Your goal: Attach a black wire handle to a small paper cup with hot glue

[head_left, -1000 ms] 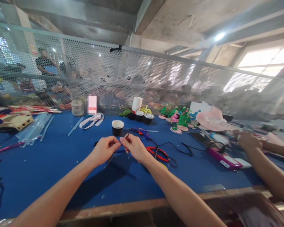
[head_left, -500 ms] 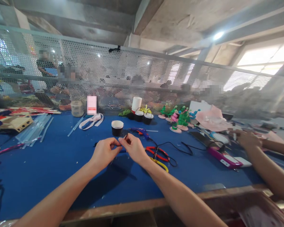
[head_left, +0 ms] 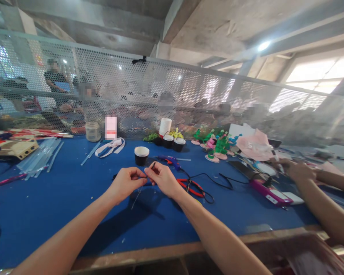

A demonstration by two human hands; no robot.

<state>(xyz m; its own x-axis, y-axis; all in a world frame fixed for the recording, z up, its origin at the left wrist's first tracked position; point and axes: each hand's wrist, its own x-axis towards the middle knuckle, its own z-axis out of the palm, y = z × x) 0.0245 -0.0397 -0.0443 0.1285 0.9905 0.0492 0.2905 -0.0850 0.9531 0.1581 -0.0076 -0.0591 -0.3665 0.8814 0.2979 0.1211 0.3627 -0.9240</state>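
My left hand (head_left: 125,184) and my right hand (head_left: 162,178) meet fingertip to fingertip above the blue table (head_left: 60,202). Between them they pinch a thin dark wire (head_left: 147,178); one end sticks up by my right thumb, the other trails down toward the cloth. A black paper cup (head_left: 141,155) stands just beyond my hands. Red-handled pliers (head_left: 192,186) and a blue glue gun (head_left: 169,160) with a black cord lie to the right of my right hand.
A co-worker's arm (head_left: 318,198) reaches in from the right near a pink phone (head_left: 271,193). Clear glue sticks (head_left: 41,157) and a cardboard box (head_left: 15,148) lie at left. Small green and pink craft pieces (head_left: 218,145) sit at the back before a perforated screen (head_left: 172,95).
My hands stay together on the wire, with only slight finger movement. The co-worker's hand at right has shifted a little toward the back.
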